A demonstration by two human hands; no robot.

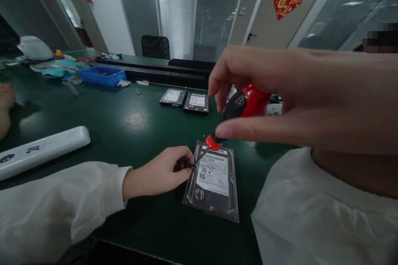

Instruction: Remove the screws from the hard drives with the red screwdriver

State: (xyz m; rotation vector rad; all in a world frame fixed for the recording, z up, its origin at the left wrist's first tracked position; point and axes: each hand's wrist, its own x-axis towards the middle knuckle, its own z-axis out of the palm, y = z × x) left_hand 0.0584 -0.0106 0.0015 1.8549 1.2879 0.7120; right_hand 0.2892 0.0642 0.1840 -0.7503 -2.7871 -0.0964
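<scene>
The two hands are meeting over the work from opposite sides: the right hand (264,70) is closing around a red-and-black plastic-handled screwdriver (234,105), its fingers curling over the thick grip and its thumb lying along the lower part, seemingly for turning control. The left hand (166,172) is narrowing almost to a pinch, thumb and forefinger standing close together beside the tip of the thin metal shaft, probably for guiding or steadying it; whether they are holding a small screw is hidden, so one cannot tell. The screwdriver is slanting down leftward, its tip sitting at the left edge of a black-and-silver rectangular metal hard drive (214,199). That drive is lying flat on the dark green tabletop (137,122), near its front edge, presumably for easy reach by both hands, with its printed white label (214,174) facing up. Two smaller silver-and-black hard drives (196,102) are lying side by side farther back, apparently out of the way. A long white rounded plastic device (46,149) is resting to the left, a blue plastic basket (101,76) is standing beyond, and another person's hand (4,105) is showing at the left margin.
</scene>
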